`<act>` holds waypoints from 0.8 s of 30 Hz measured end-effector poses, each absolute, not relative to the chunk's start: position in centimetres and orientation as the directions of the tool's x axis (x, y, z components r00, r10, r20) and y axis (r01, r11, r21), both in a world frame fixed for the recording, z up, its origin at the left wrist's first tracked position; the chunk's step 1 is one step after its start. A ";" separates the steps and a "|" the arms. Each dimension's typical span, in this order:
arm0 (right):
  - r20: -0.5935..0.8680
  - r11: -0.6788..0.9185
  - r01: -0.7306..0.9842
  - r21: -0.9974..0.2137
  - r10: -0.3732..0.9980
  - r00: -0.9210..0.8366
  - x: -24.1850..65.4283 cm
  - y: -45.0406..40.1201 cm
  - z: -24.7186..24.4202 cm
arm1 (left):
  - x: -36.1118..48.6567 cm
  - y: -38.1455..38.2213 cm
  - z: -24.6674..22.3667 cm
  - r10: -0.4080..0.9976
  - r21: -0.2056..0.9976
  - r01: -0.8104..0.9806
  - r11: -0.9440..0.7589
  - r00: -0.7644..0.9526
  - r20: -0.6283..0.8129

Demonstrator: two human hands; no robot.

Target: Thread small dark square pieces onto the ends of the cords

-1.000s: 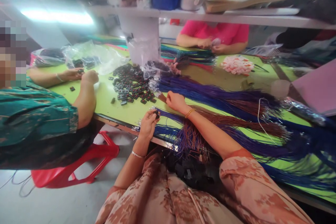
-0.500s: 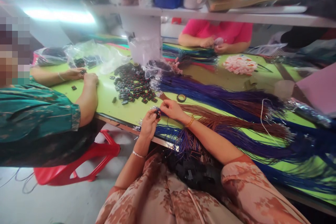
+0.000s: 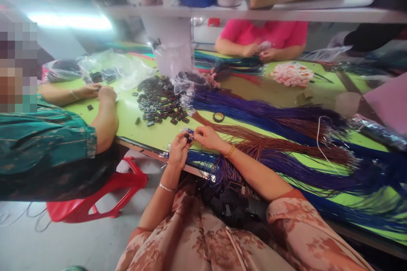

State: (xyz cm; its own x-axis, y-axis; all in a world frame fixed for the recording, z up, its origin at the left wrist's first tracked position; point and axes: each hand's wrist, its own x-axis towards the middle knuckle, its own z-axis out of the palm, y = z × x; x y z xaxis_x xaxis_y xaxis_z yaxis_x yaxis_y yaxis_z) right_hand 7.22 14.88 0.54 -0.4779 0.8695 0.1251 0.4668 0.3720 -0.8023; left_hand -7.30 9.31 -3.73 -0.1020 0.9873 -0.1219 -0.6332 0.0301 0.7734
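Two hands meet at a small black part

The left hand (image 3: 179, 150) grips a small, dark, block-like black part (image 3: 189, 137) between its thumb and fingers, above the near edge of a yellow-green bench (image 3: 133, 133). The right hand (image 3: 210, 139) is close beside it, fingers bent and drawn together at the part's right side; whether they pinch a wire is too small to tell. The two hands are nearly together, with the part between their fingertips.

Just beyond the right hand lies a dark, ring-shaped roll of tape (image 3: 218, 121). A long bundle of thin reddish-brown wires (image 3: 286, 146) passes behind that hand and stretches away to its right. Farther beyond is a thick bundle of blue and purple wires (image 3: 254, 108), its silvery ends lying beyond the fingertips. More dark blue wires (image 3: 282, 173) spread below and right of the right forearm.

Beyond the left hand and to its left is a broad heap of small black plastic pieces (image 3: 159, 101). Well left of the hands, a co-worker in a teal patterned sleeve (image 3: 47, 139) has both hands close together over the bench. Far beyond the right hand, near a co-worker in a bright pink top (image 3: 263, 36), sits a pile of pale pink pieces (image 3: 291, 75).
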 end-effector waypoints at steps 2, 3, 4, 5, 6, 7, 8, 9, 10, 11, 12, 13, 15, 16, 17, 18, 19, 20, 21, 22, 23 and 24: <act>0.118 0.361 0.479 -0.800 0.878 -0.464 7.1 14.8 0.4 | -7.3 9.3 -3.8 0.987 0.778 -0.628 0.026 -0.105 -0.118; 0.118 0.358 0.483 -0.799 0.881 -0.458 7.1 14.8 0.4 | -7.2 9.3 -3.8 0.987 0.780 -0.625 0.023 -0.108 -0.115; 0.121 0.358 0.485 -0.798 0.883 -0.453 7.0 14.8 0.3 | -7.2 9.3 -3.8 0.987 0.781 -0.624 0.019 -0.111 -0.113; 0.124 0.359 0.486 -0.797 0.884 -0.450 7.0 14.8 0.3 | -7.2 9.3 -3.8 0.987 0.781 -0.625 0.017 -0.115 -0.114; 0.129 0.362 0.486 -0.795 0.884 -0.449 7.0 14.8 0.3 | -7.2 9.3 -3.8 0.986 0.779 -0.627 0.016 -0.119 -0.116; 0.131 0.365 0.486 -0.794 0.884 -0.449 7.0 14.8 0.2 | -7.2 9.3 -3.8 0.985 0.779 -0.627 0.016 -0.123 -0.120; 0.133 0.367 0.488 -0.792 0.884 -0.449 7.0 14.8 0.2 | -7.2 9.3 -3.8 0.984 0.781 -0.624 0.017 -0.126 -0.122; 0.134 0.369 0.490 -0.790 0.883 -0.449 7.0 14.8 0.2 | -7.2 9.3 -3.7 0.984 0.786 -0.617 0.018 -0.129 -0.123; 0.137 0.374 0.491 -0.786 0.881 -0.452 7.0 14.8 0.2 | -7.1 9.2 -3.7 0.984 0.795 -0.607 0.017 -0.131 -0.121; 0.140 0.382 0.495 -0.781 0.878 -0.457 7.0 14.7 0.3 | -7.1 9.2 -3.7 0.984 0.804 -0.595 0.014 -0.135 -0.116; 0.145 0.392 0.499 -0.773 0.875 -0.462 7.0 14.7 0.4 | -7.1 9.2 -3.6 0.984 0.812 -0.584 0.009 -0.138 -0.110; 0.152 0.403 0.506 -0.762 0.872 -0.466 7.0 14.6 0.5 | -7.0 9.2 -3.6 0.984 0.817 -0.576 0.003 -0.144 -0.105; 0.164 0.428 0.524 -0.737 0.864 -0.475 7.1 14.4 0.8 | -6.8 9.1 -3.6 0.984 0.831 -0.556 -0.011 -0.156 -0.091; 0.170 0.440 0.533 -0.723 0.861 -0.480 7.1 14.3 1.0 | -6.7 9.1 -3.7 0.983 0.843 -0.538 -0.022 -0.165 -0.080; 0.176 0.452 0.540 -0.710 0.856 -0.485 7.1 14.2 1.2 | -6.6 9.0 -3.7 0.982 0.858 -0.513 -0.032 -0.177 -0.069; 0.184 0.465 0.542 -0.700 0.851 -0.492 7.1 14.1 1.3 | -6.6 9.0 -3.7 0.981 0.872 -0.487 -0.038 -0.186 -0.060; 0.195 0.480 0.535 -0.695 0.842 -0.502 7.1 14.1 1.4 | -6.6 9.0 -3.8 0.980 0.882 -0.469 -0.039 -0.190 -0.058; 0.208 0.495 0.521 -0.695 0.832 -0.514 7.2 14.1 1.4 | -6.6 9.0 -3.8 0.979 0.885 -0.464 -0.035 -0.192 -0.062; 0.219 0.509 0.500 -0.700 0.820 -0.528 7.2 14.2 1.4 | -6.6 9.1 -3.8 0.978 0.881 -0.472 -0.028 -0.193 -0.072; 0.227 0.521 0.478 -0.707 0.807 -0.545 7.3 14.4 1.3 | -6.7 9.1 -3.7 0.978 0.871 -0.491 -0.020 -0.192 -0.086; 0.228 0.528 0.461 -0.713 0.796 -0.560 7.4 14.6 1.2 | -6.7 9.1 -3.7 0.976 0.859 -0.511 -0.013 -0.192 -0.099; 0.224 0.532 0.454 -0.715 0.789 -0.572 7.5 14.7 1.1 | -6.8 9.2 -3.7 0.975 0.849 -0.528 -0.011 -0.195 -0.108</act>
State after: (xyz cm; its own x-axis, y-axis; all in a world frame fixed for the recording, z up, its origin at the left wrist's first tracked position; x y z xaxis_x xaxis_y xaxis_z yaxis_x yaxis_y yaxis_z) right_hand 7.48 14.73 1.09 -0.5718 0.7893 0.2238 0.4536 0.5315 -0.7154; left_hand -6.76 9.17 -3.65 -0.1947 0.9749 -0.1084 -0.5277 -0.0110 0.8493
